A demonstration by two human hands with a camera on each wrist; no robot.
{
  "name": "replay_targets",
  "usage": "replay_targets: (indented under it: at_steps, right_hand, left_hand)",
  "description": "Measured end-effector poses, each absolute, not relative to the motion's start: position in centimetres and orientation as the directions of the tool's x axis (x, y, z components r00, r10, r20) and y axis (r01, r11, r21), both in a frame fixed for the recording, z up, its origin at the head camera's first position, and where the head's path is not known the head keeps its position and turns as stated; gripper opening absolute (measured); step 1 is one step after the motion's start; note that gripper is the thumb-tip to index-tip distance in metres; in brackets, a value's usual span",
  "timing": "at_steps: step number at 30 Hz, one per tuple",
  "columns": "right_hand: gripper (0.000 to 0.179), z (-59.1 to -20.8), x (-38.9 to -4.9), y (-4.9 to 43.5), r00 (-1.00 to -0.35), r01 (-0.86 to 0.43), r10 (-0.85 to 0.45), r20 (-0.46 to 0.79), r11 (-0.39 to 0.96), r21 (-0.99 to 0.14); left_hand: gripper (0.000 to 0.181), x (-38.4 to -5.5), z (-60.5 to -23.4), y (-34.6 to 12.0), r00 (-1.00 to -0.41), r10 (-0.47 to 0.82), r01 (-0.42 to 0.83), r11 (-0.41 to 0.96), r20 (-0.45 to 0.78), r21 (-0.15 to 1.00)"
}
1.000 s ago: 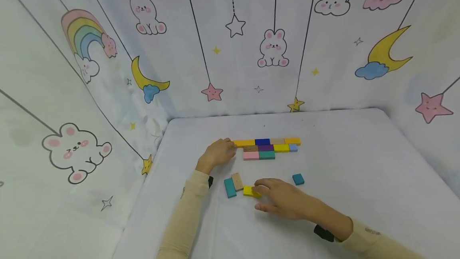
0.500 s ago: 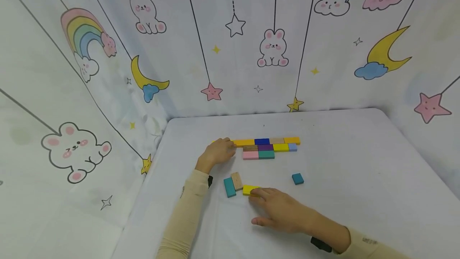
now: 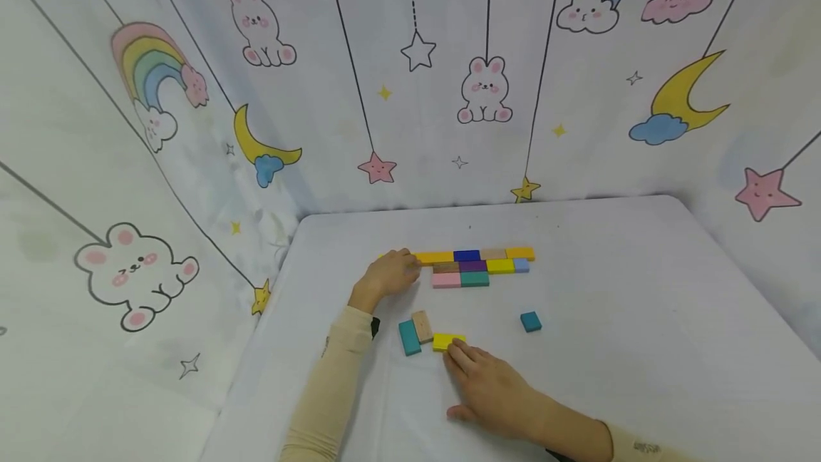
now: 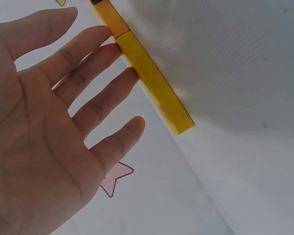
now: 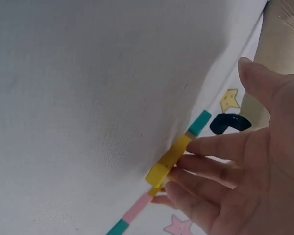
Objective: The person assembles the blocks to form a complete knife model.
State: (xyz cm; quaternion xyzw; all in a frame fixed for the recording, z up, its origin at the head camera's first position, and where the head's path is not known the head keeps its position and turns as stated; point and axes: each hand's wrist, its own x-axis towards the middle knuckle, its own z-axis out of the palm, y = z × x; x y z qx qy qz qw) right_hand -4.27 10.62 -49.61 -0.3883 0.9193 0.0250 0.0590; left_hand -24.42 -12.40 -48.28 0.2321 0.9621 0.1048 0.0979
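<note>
My left hand (image 3: pixel 388 273) lies at the left end of the block rows, fingers fairly straight. In the left wrist view its fingertips (image 4: pixel 130 76) meet the side of a yellow block (image 4: pixel 157 85), which sits end to end with an orange block (image 4: pixel 112 19). My right hand (image 3: pixel 490 385) reaches to a loose yellow block (image 3: pixel 444 342) at the near side, its fingertips at the block's right end. The right wrist view shows these fingers extended, thumb held well apart. Left of that block, a teal block (image 3: pixel 409 338) and a light wooden block (image 3: pixel 422 326) lie side by side.
Behind these, a dark blue block (image 3: pixel 467 256), a purple block (image 3: pixel 473 267), a pink block (image 3: pixel 446 280) and several others form three flat rows. A small blue-teal block (image 3: pixel 530 321) lies alone to the right. A patterned curtain (image 3: pixel 436 120) borders the white table (image 3: pixel 616 291).
My right hand has drawn back toward the near edge, its fingertips sliding from over the yellow block to its near right corner. My left hand has stayed put, and the block rows look the same.
</note>
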Motion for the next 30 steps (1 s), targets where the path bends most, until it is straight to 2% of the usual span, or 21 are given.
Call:
replay_targets:
  at_steps: [18, 30]
  right_hand:
    - [0.089, -49.5, -4.9, 11.8, -0.739, -0.673, -0.669, -0.078, 0.740, 0.026]
    - [0.083, -50.0, -4.9, 12.4, -0.740, -0.668, -0.672, 0.027, 0.740, 0.078]
  left_hand:
    - [0.034, -24.3, -48.2, -12.3, -0.873, 0.470, 0.433, 0.869, -0.126, 0.239]
    - [0.036, -24.4, -48.4, -12.3, -0.875, 0.465, 0.424, 0.871, -0.135, 0.248]
